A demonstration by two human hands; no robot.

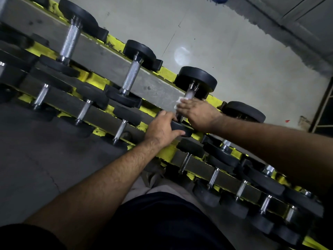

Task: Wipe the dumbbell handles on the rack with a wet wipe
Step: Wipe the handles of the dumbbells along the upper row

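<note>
So the right hand (197, 114) has its fingers (182, 105) curled around the handle (189, 94) of one dumbbell (195, 82) on the top row of the rack (167, 72), with a white wet wipe (179, 102) bunched up between the fingers and the metal. A bit of the wipe pokes out just left of the fingertips, and the bare, blurry part of the handle runs up from the fingers to the far black weight. Below the fingers a short bit of handle shows before it meets the near weight (180, 128).

The left hand (161, 128) is right beside it, gripping that near weight: thumb hooked under its edge, fingers over the top, so it's holding the same dumbbell the right one is wiping.

Two more dumbbells with knurled handles (131, 76) sit off to the left of the fingers on the same row, and rows of smaller ones run below the hands, closer to the person. The rack has yellow rails and stands on a grey floor (234, 51).
</note>
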